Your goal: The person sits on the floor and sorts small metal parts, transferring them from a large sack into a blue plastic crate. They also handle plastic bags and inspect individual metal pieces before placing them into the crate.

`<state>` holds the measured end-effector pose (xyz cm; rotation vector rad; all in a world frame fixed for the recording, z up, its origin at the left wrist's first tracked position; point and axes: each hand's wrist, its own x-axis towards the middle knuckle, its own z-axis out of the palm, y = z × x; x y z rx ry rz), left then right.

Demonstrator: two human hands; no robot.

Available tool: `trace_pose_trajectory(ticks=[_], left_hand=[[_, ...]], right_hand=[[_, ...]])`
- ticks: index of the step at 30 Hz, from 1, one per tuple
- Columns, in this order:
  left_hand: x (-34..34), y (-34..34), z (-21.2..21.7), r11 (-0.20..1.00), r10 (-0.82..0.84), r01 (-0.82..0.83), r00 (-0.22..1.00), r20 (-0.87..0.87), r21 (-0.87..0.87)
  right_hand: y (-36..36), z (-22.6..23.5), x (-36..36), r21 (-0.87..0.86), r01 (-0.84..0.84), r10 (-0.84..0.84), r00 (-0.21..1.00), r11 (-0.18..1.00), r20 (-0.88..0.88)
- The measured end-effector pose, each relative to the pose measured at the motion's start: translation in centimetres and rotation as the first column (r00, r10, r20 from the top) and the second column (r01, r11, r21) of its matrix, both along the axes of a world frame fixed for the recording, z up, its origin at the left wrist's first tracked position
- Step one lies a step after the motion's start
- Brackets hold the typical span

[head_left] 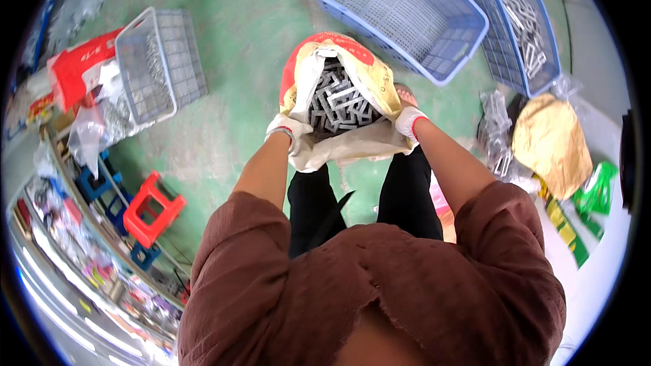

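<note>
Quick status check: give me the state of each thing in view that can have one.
Sack: mouth open, full of metal pieces, held at both sides.
Left hand: gloved, gripping the sack's edge.
Right hand: gloved, gripping the sack's edge.
Large blue basket: empty.
Small blue basket: holds metal pieces.
Grey basket: partly filled.

The yellow-and-red woven plastic sack (369,71) looked slightly glossy, the grey angular metal pieces (338,103) shiny, the white knit cloth gloves (409,120) matt

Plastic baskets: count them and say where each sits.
3: a grey basket at left, a large blue basket beyond the sack, a smaller blue basket at right. More may be hidden.
</note>
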<state>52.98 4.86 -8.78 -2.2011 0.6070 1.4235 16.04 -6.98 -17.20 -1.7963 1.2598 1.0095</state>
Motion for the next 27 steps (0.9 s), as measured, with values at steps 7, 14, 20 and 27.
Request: trace_pose_trajectory(ticks=[7,14,20,27], left_hand=[[2.8,4.0,5.3,0.888,-0.353,0.368,0.930,0.104,-0.277],[4.5,6.0,7.6,0.868,-0.154,0.177,0.984,0.087,-0.465],[7.1,10.2,0.4,0.811,-0.041,0.027,0.999,-0.011,-0.585],[3.9,12.4,3.9,0.620,0.402,-0.579,0.814,-0.419,-0.530]], right_hand=[[0.3,15.6,10.5,-0.172,0.175,-0.208,0.958,0.969,-0.197],[4.2,15.7,10.1,-0.320,0.442,-0.480,0.876,0.838,-0.044],[10.3,17.7,9.4,-0.290,0.585,-0.574,0.809,0.758,0.131],[18.5,16.7,9.7,-0.207,0.799,-0.765,0.601,0.564,0.233]])
